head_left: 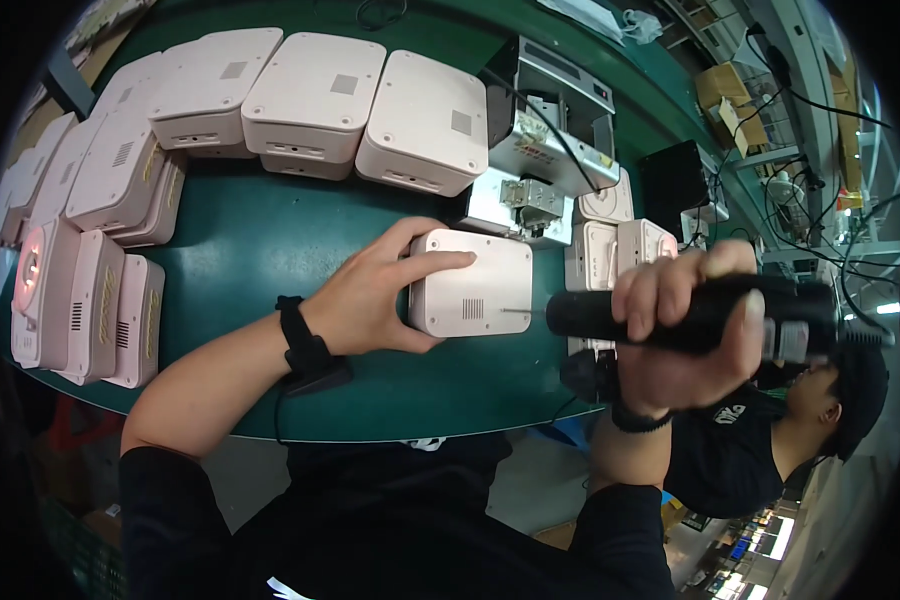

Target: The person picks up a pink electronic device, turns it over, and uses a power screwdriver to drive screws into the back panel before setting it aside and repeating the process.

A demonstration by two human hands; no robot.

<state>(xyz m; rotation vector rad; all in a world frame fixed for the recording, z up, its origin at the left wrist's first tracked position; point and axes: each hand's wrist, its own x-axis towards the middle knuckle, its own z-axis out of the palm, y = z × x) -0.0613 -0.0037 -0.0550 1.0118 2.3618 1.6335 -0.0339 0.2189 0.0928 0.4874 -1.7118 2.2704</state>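
My left hand (375,290) is closed on a white plastic box (485,270), thumb along its near side and fingers over the top and far edge. The box lies on the green mat with a patch of vent slots and small corner holes showing. My right hand (685,330) grips a black electric screwdriver (590,315), held sideways and slightly blurred. Its thin bit points left, at the box's near right corner. Whether the tip touches a screw there, I cannot tell.
Stacked white boxes (315,90) line the table's far side and left end. A metal machine (550,110) with a silver fixture (538,205) stands beyond my box. More white units (598,250) sit to the right. A co-worker (740,450) is at the lower right.
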